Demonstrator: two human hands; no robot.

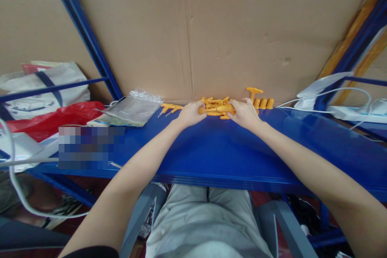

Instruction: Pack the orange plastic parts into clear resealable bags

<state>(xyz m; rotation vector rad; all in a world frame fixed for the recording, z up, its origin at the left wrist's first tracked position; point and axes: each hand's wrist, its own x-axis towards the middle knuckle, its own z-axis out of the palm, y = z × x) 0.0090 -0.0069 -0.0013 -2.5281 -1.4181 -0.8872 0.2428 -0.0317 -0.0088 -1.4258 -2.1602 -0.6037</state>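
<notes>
A heap of orange plastic corkscrew parts (218,109) lies on the blue shelf (220,153) against the cardboard. My left hand (191,113) is curled at the heap's left end, its thumb against an orange piece. At the right end, my right hand (246,113) has its fingers bent round other orange pieces. The fingertips are partly hidden among the parts. Left of my left hand lie orange corkscrews (171,107) with bare metal spirals. Beyond my right hand an orange T-shaped corkscrew (254,91) stands upright beside a row of orange sleeves (266,103).
A cardboard sheet (229,32) walls off the back. To the left are a clear plastic bag (130,109), a red bag (60,119) and a white tote bag (45,92). White cables (335,92) and a power strip (359,113) lie at the right.
</notes>
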